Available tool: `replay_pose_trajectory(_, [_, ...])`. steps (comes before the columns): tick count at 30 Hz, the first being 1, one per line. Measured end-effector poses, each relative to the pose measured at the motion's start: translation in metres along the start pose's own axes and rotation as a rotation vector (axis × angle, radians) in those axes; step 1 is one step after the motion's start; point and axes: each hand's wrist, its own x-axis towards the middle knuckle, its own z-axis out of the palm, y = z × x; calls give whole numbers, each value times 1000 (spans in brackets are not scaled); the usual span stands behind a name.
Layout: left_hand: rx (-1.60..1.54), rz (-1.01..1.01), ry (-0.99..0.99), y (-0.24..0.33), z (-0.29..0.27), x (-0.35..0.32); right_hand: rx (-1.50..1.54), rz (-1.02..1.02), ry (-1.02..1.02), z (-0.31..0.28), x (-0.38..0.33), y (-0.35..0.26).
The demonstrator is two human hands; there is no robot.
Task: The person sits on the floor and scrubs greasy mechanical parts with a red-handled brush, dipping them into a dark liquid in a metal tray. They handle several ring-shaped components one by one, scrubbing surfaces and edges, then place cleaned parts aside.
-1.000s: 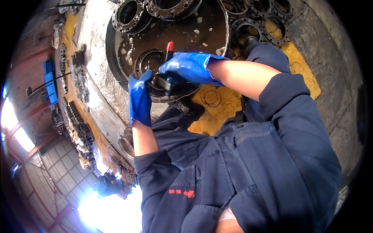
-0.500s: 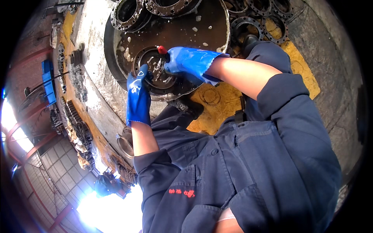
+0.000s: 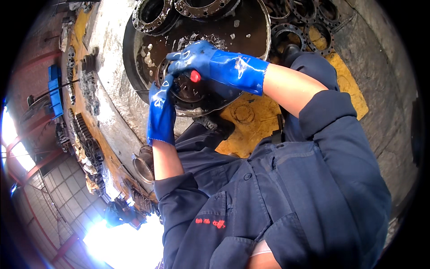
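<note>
Metal collar [image 3: 144,169] lies on its side at the near left, outside a round tub [image 3: 130,58] of dark liquid. At the far left of the tub sits a tall flanged ring [image 3: 148,18], with another flanged ring [image 3: 204,10] beside it; both look like thick metal, stiff and probably heavy.

The left hand [image 3: 162,106], in a blue glove, is at the near left edge of a bolt-holed flange [image 3: 188,104], with its fingers at the rim; how firm that grip is, I cannot tell, since the fingertips are partly hidden. The flange sits in the near part of the tub, wet and dark. It should feel rigid and weighty, hardly fragile, but slick under wet gloves. The sound place to take hold would be the outer rim, a hand on opposite sides, with fingers curled under the edge if there is room; the smooth inner wall offers less purchase.

Just right of that, the right hand [image 3: 192,57] reaches over the flange, its grip closed around a red-ended handle [image 3: 195,76], whose working end is hidden. The handle is likely light and easily managed, though a wet glove could slide along it.

Farther right, outside the tub, more bolt-holed rings [image 3: 306,31] lie close together, and their open centres would give fingers an easy hold.
</note>
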Motion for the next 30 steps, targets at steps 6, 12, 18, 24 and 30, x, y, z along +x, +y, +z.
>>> replay_pose_trajectory(6, [99,-127,-8,7,-18,7,171,711,119,28,-8,8])
replay_pose_trajectory(12, [642,51,-469,17,-81,90,433,967,-46,8,-15,13])
replay_pose_trajectory(18, [863,178,-828,1,-96,198,300,1031,-241,5,-25,-17])
replay_pose_trajectory(24, [439,-314,-777,-4,-56,216,358,1010,-195,6,-32,-5])
replay_pose_trajectory(30, [718,-402,-373,49,13,136,746,951,125,-10,-48,6])
